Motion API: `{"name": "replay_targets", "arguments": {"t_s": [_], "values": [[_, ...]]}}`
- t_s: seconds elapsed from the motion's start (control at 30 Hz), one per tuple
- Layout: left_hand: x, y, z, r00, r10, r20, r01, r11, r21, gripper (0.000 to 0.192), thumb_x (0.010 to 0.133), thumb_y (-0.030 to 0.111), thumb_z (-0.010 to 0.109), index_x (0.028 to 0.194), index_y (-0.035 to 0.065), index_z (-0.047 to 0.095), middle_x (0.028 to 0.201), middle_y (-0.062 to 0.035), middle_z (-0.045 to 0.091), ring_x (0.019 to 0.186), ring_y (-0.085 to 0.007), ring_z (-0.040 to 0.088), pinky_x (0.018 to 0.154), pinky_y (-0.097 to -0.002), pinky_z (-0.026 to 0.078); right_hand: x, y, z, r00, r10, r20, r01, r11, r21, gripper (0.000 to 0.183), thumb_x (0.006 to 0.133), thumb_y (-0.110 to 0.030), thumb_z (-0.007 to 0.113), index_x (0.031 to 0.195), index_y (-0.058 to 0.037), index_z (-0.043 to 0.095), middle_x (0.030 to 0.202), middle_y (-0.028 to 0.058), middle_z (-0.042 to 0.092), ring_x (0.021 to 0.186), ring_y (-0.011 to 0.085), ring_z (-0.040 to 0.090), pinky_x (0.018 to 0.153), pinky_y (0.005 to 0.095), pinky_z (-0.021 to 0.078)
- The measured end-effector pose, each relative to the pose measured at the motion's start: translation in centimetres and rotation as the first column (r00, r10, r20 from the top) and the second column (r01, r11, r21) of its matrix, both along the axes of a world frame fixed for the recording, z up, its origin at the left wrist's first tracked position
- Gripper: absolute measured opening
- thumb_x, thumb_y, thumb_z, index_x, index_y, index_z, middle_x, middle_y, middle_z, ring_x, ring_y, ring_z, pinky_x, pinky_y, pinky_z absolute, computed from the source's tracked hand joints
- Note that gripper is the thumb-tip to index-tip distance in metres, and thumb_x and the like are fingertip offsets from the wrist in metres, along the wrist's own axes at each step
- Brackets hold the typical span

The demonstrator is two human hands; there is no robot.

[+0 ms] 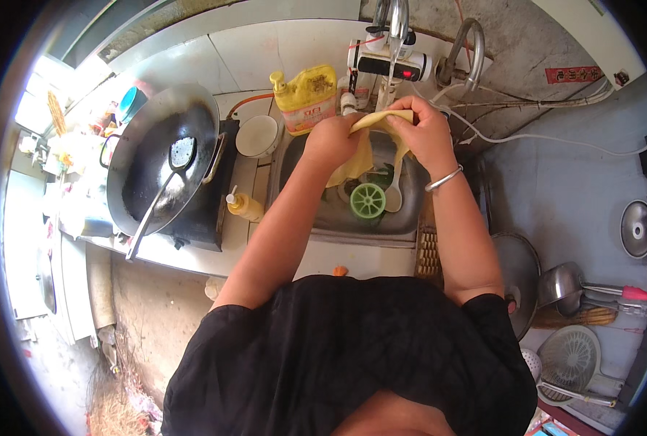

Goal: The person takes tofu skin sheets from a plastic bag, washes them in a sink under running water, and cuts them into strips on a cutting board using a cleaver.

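Observation:
Between my two hands a yellow cloth [380, 119] is stretched over the far part of a metal sink [323, 218], its lower folds hanging into the basin. My left hand [331, 139] grips its left end. At the other end, my right hand [421, 128] pinches the edge between thumb and fingers. Water runs from the faucet [399, 22] just behind the cloth. A green slotted plastic piece [367, 200] and a white spoon [393, 196] lie in the sink. Something dark green beneath them is partly hidden.
Left of the sink stand a white bowl [257, 136], a yellow pump bottle [245, 206] and a large yellow detergent jug [306, 101]. A wok [138, 163] with a spatula [160, 201] sits on the stove. Pans and a colander [568, 354] hang at right.

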State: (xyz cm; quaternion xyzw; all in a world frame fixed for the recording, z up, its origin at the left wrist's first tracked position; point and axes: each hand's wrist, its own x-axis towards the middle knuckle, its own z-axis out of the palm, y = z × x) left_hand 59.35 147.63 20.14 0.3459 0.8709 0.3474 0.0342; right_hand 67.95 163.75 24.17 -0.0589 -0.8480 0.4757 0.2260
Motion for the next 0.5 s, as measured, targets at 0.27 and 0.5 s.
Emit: {"name": "replay_targets", "arguments": {"t_s": [0.27, 0.5], "values": [[-0.3, 0.1, 0.8, 0.985, 0.004, -0.174, 0.026, 0.984, 0.174, 0.037, 0.076, 0.015, 0.060, 0.113, 0.0196, 0.060, 0.086, -0.0149, 0.064, 0.081, -0.0329, 0.062, 0.069, -0.0434, 0.049, 1.1, 2.8, 0.4, 0.992, 0.124, 0.007, -0.123, 0.980, 0.159, 0.016, 0.080, -0.011, 0.068, 0.093, -0.0042, 0.062, 0.086, -0.0009, 0.064, 0.079, 0.0056, 0.056, 0.073, 0.0235, 0.0467], [-0.3, -0.2, 1.7, 0.978, -0.043, -0.205, 0.078, 0.983, 0.164, 0.038, 0.073, 0.012, 0.059, 0.110, 0.0203, 0.062, 0.081, -0.0144, 0.065, 0.076, -0.0339, 0.063, 0.068, -0.0437, 0.049, -6.7, 5.3, 4.5, 0.988, -0.097, -0.124, 0.147, 0.852, 0.502, 0.025, 0.080, -0.016, 0.065, 0.103, -0.0076, 0.062, 0.092, 0.0104, 0.064, 0.087, 0.0233, 0.061, 0.081, 0.0334, 0.0469]]}}
